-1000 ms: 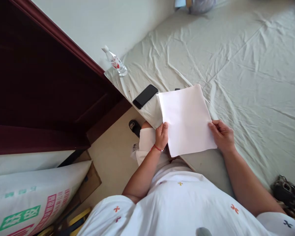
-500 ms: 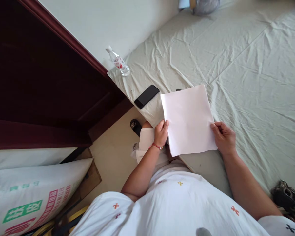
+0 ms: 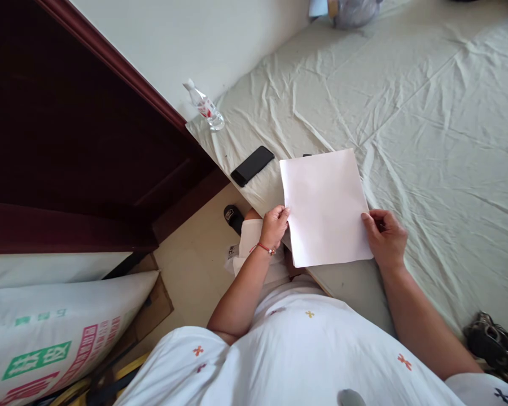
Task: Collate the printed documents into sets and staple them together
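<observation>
A stack of white paper point(image 3: 327, 208) is held up in front of me, over the near edge of the bed. My left hand point(image 3: 275, 226), with a red bracelet at the wrist, pinches its left edge between thumb and fingers. On the opposite edge my right hand point(image 3: 386, 237) grips the paper, thumb on top and the other fingers partly hidden behind. The sheets look blank on the side facing me. Just past the upper left corner lies a black phone point(image 3: 253, 166). A small dark object point(image 3: 307, 155) peeks out behind the paper's top edge, mostly hidden.
The bed has a wrinkled pale green sheet point(image 3: 440, 141). A water bottle point(image 3: 204, 106) stands at its corner by the wall. Keys point(image 3: 491, 343) lie at the right. Left are dark red wooden furniture point(image 3: 88, 124) and a printed white sack point(image 3: 68, 332); a plastic bag point(image 3: 353, 12) sits far back.
The paper has shifted very slightly to the right and its top edge sits a little lower. Both hands still hold its sides, with the left fingers a bit straighter.
</observation>
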### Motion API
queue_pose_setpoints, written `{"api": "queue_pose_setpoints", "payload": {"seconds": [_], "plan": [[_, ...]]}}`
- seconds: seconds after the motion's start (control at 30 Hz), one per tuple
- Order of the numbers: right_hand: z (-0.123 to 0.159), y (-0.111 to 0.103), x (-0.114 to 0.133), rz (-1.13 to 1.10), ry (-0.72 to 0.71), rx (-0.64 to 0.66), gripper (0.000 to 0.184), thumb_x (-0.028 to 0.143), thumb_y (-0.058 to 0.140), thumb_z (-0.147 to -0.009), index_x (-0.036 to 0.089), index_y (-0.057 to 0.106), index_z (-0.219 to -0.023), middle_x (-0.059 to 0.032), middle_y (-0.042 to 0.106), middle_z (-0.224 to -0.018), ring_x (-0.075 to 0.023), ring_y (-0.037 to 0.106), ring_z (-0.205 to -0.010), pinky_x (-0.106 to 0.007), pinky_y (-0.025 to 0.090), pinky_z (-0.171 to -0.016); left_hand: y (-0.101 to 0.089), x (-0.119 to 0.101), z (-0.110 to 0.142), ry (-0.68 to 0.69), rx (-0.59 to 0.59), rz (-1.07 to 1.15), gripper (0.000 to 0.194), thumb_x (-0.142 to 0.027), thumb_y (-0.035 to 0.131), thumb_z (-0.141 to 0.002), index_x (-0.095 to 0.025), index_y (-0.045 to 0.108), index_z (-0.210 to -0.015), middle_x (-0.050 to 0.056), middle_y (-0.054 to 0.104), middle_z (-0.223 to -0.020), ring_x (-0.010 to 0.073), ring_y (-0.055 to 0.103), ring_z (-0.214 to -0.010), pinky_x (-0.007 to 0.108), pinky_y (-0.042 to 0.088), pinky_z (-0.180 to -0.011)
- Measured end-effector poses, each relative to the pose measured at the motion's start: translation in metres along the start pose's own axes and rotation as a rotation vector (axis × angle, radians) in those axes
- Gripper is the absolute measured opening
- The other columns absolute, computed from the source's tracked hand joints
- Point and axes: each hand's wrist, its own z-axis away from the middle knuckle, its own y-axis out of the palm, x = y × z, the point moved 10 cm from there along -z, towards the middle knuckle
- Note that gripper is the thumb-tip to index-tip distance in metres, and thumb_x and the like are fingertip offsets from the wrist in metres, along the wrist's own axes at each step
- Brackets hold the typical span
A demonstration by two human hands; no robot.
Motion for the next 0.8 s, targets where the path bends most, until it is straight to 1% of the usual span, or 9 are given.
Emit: {"api": "queue_pose_setpoints", "payload": {"seconds": [0.1,0.27,0.4,0.47,0.57,0.67,0.8], "plan": [[-0.001,-0.001,0.000,0.028,0.017,0.021,0.033,0.056,0.071,-0.086,0.024,0.066,-0.085,-0.0009,0.066,-0.074,-0.0154,0.052,-0.062,-0.031,0.042,-0.061,0.000,0.001,0.000,0.011,0.000,0.010,0.049,-0.055,0.081,-0.076,-0.016,0.052,-0.070,-0.007,0.034,-0.060,0.0035,0.027,-0.049,0.019,0.021,-0.042],[-0.005,0.000,-0.005,-0.032,0.061,0.075,0.037,0.058,0.072,-0.082,0.022,0.064,-0.077,0.0013,0.060,-0.066,-0.0129,0.046,-0.057,-0.028,0.036,-0.054,0.004,-0.002,0.003,0.012,0.044,0.038,0.061,-0.068,0.086,-0.064,-0.015,0.056,-0.070,-0.007,0.032,-0.061,0.0033,0.028,-0.050,0.018,0.020,-0.042],[-0.006,0.001,-0.008,-0.069,0.067,0.096,0.037,0.057,0.073,-0.082,0.021,0.065,-0.077,0.0016,0.059,-0.065,-0.0120,0.045,-0.056,-0.027,0.034,-0.052,0.005,-0.004,0.004,0.025,0.045,0.015,0.064,-0.072,0.085,-0.062,-0.015,0.056,-0.069,-0.007,0.031,-0.061,0.0031,0.027,-0.050,0.018,0.019,-0.042],[-0.007,0.001,-0.007,-0.062,0.057,0.090,0.036,0.056,0.073,-0.082,0.021,0.065,-0.077,0.0013,0.060,-0.065,-0.0121,0.046,-0.056,-0.027,0.035,-0.052,0.005,-0.003,0.003,0.036,0.037,-0.001,0.063,-0.072,0.084,-0.064,-0.015,0.056,-0.069,-0.007,0.031,-0.060,0.0031,0.026,-0.049,0.019,0.019,-0.041],[-0.007,0.001,-0.008,-0.055,0.047,0.060,0.034,0.054,0.072,-0.083,0.021,0.067,-0.080,0.0005,0.064,-0.068,-0.0127,0.050,-0.058,-0.027,0.040,-0.055,0.004,-0.002,0.002,0.052,0.015,-0.027,0.061,-0.071,0.081,-0.067,-0.016,0.056,-0.070,-0.007,0.032,-0.059,0.0035,0.026,-0.048,0.019,0.019,-0.041],[-0.007,0.001,-0.011,-0.076,0.038,0.021,0.031,0.051,0.073,-0.083,0.021,0.071,-0.089,-0.0010,0.068,-0.076,-0.0139,0.055,-0.063,-0.029,0.046,-0.061,0.002,-0.002,0.001,0.068,-0.009,-0.048,0.059,-0.070,0.080,-0.068,-0.016,0.056,-0.070,-0.007,0.032,-0.058,0.0042,0.026,-0.049,0.020,0.020,-0.042],[-0.007,-0.001,-0.006,-0.036,-0.053,-0.006,0.027,0.045,0.070,-0.087,0.022,0.076,-0.099,-0.0015,0.068,-0.082,-0.0151,0.059,-0.069,-0.031,0.051,-0.070,0.001,-0.005,0.001,0.103,-0.028,-0.118,0.057,-0.070,0.076,-0.073,-0.017,0.055,-0.070,-0.006,0.032,-0.058,0.0055,0.028,-0.050,0.021,0.023,-0.044]]}}
